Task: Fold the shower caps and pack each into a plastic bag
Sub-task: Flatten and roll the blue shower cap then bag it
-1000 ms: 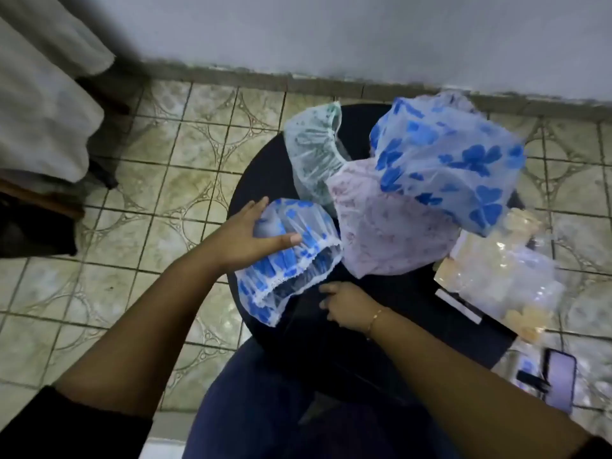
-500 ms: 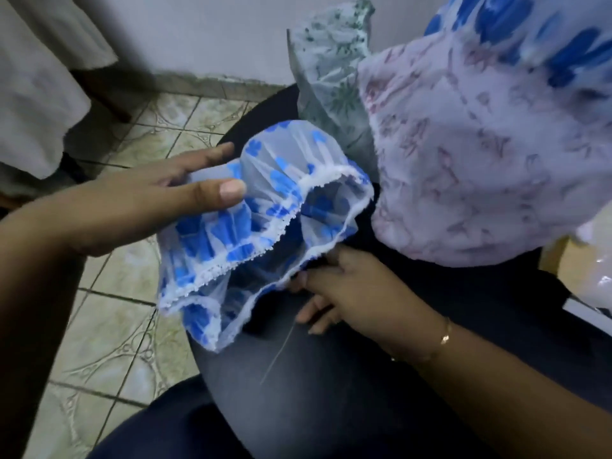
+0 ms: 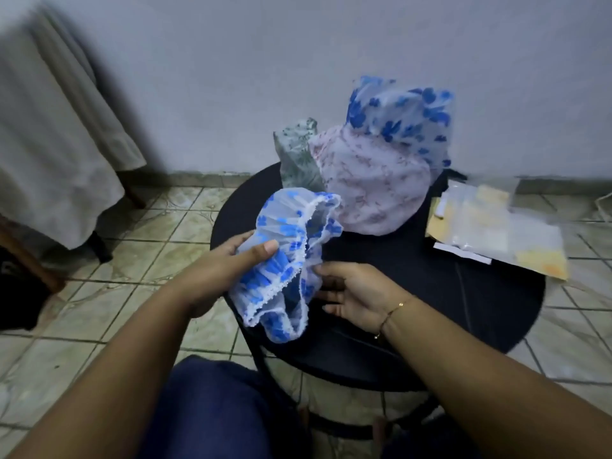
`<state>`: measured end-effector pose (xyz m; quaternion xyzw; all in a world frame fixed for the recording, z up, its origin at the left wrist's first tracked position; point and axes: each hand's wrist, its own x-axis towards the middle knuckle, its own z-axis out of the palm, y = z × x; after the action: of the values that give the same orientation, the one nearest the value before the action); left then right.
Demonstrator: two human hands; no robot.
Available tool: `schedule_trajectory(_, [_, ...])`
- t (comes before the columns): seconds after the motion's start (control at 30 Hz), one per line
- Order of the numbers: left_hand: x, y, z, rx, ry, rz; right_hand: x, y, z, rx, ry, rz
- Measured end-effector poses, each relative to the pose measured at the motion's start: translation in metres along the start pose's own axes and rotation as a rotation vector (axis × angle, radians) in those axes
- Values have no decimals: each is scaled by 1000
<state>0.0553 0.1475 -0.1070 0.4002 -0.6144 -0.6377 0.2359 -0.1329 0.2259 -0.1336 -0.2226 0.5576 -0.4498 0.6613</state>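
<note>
My left hand (image 3: 228, 263) pinches a translucent shower cap with blue flowers (image 3: 291, 256), thumb on top and fingers beneath, holding it over the left edge of the round black table (image 3: 463, 309). Its white elastic rim faces right and hangs open. My right hand (image 3: 347, 291) touches the cap's lower right edge with loosely bent fingers; whether it grips the rim is not clear. Behind stand a pink-patterned cap (image 3: 374, 190), a larger blue-flowered cap (image 3: 400, 114) and a green-patterned cap (image 3: 296, 157). Clear plastic bags (image 3: 490, 226) lie at the table's right.
A grey wall rises right behind the table. The floor around it is tiled (image 3: 139, 246). A cloth-draped piece of furniture (image 3: 56, 134) stands at the left. My dark-trousered knee (image 3: 215, 412) is below the table's near edge.
The view has pulled back and up from the close look of half a second ago. The blue cap is lifted higher off the table, and my right hand has come up to its lower edge.
</note>
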Motion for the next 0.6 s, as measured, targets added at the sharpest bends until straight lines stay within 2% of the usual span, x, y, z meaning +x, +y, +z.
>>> schedule_trajectory(0.2, [-3, -16, 17, -141, 126, -48, -33, 6, -26, -60, 170, -33])
schedule_trajectory(0.3, [-2, -18, 19, -105, 138, -55, -43, 1, -46, -89, 257, -12])
schedule_trajectory(0.4, [4, -19, 16, -64, 213, -85, -46, -5, -64, -103, 338, -1])
schedule_trajectory(0.6, [23, -11, 18, -7, 282, -94, -45, -3, -83, -121, 356, -9])
